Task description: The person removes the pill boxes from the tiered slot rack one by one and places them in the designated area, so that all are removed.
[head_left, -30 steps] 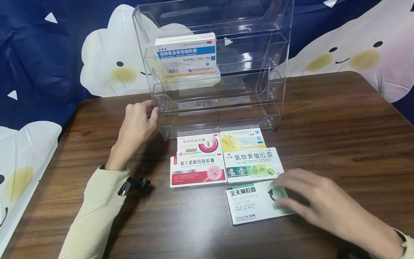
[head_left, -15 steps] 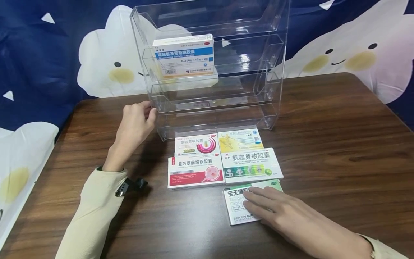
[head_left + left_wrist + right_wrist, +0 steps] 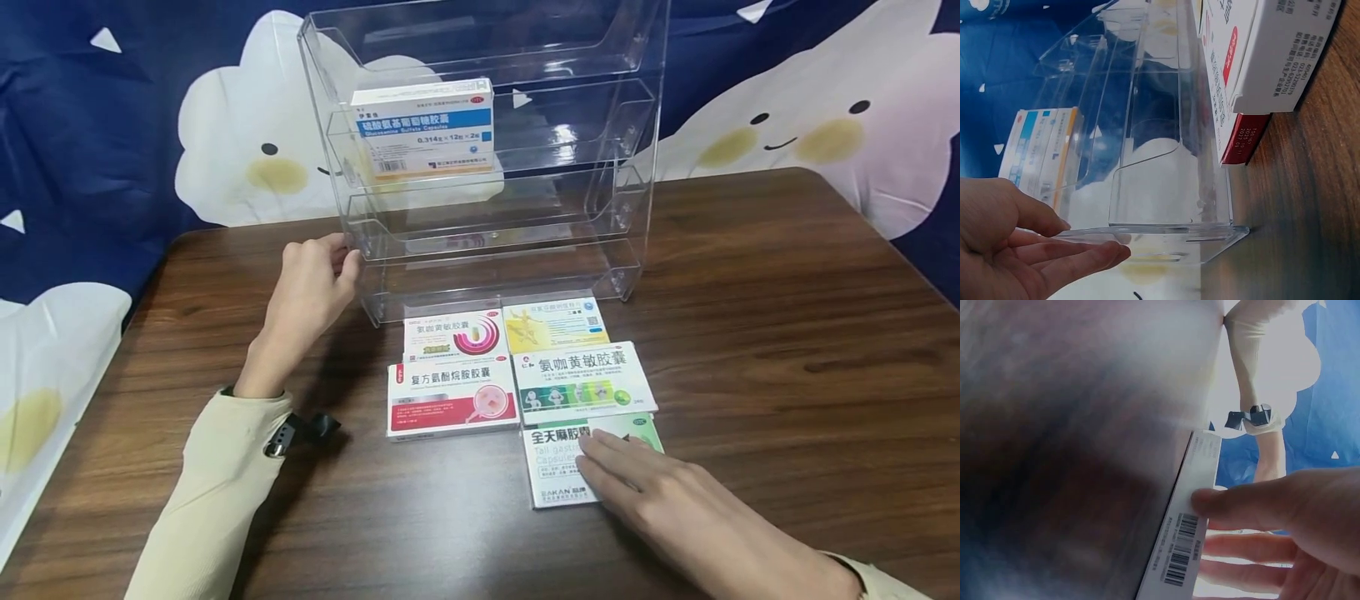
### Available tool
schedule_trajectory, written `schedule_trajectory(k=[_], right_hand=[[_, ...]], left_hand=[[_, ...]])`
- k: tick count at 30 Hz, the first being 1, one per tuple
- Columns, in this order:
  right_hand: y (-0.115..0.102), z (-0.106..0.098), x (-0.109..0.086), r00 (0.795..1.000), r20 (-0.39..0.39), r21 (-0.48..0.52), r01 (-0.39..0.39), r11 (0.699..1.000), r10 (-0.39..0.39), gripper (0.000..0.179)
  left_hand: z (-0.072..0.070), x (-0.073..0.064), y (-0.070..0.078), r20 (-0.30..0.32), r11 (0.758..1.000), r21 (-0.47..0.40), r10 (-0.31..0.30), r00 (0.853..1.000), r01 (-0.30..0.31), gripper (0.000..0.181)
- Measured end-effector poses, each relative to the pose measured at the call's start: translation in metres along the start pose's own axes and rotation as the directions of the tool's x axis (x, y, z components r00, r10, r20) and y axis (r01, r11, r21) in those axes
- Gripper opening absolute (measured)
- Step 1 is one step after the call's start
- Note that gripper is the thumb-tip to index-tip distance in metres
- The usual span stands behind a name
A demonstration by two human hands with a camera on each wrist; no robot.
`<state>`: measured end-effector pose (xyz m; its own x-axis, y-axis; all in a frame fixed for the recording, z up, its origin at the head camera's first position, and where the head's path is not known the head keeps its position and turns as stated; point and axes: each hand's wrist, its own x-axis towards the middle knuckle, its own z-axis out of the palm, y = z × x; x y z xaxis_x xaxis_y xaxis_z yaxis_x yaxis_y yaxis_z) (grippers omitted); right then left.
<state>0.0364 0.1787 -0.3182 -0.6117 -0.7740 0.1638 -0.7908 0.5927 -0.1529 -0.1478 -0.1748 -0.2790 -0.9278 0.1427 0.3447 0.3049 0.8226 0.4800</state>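
In the head view my left hand (image 3: pixel 311 287) is at the left side of a clear acrylic tiered rack (image 3: pixel 495 275). The left wrist view shows its thumb and fingers on opposite faces of the rack's side panel (image 3: pixel 1166 234), pinching the edge. My right hand (image 3: pixel 667 500) lies over a white and green medicine box (image 3: pixel 558 479), fingers laid straight across its top. In the right wrist view the thumb presses the barcoded side of that box (image 3: pixel 1185 544). The box lies flat, its far edge against a green and white medicine box (image 3: pixel 585 383). My right hand hides part of the label.
A red and white medicine box (image 3: pixel 453 396), a pink-ringed box (image 3: pixel 453 333) and a yellow and white box (image 3: pixel 555 325) lie before the rack. A blue and white box (image 3: pixel 423 129) stands in an upper tier. Behind the wooden table (image 3: pixel 772 333) hangs a cloud-print cloth (image 3: pixel 225 150).
My right hand came in leftward over the white and green box and its fingers settled on top. The box slid slightly away from me against the green and white box. My left hand stayed at the rack.
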Motion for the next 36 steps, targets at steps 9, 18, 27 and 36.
schedule_trajectory(k=[9,18,27,36], right_hand=[[0.003,0.001,0.003,0.995,-0.084,-0.075,0.041,0.996,-0.047,0.042],[0.035,-0.032,0.029,0.98,-0.196,0.176,0.062,0.982,-0.027,0.034],[0.092,-0.079,0.099,0.859,-0.412,0.383,-0.138,0.913,0.303,0.03],[0.112,-0.095,0.169,0.778,-0.416,0.496,-0.241,0.834,0.472,0.029]], left_hand=[[-0.001,0.002,0.003,0.004,1.0,0.001,-0.012,1.0,0.012,0.02],[0.001,0.003,0.003,0.015,1.0,-0.008,-0.024,1.0,0.024,0.02],[0.001,0.002,0.002,0.008,1.0,-0.008,-0.019,1.0,0.019,0.021],[0.001,0.0,0.0,-0.008,1.0,0.018,-0.006,1.0,0.006,0.021]])
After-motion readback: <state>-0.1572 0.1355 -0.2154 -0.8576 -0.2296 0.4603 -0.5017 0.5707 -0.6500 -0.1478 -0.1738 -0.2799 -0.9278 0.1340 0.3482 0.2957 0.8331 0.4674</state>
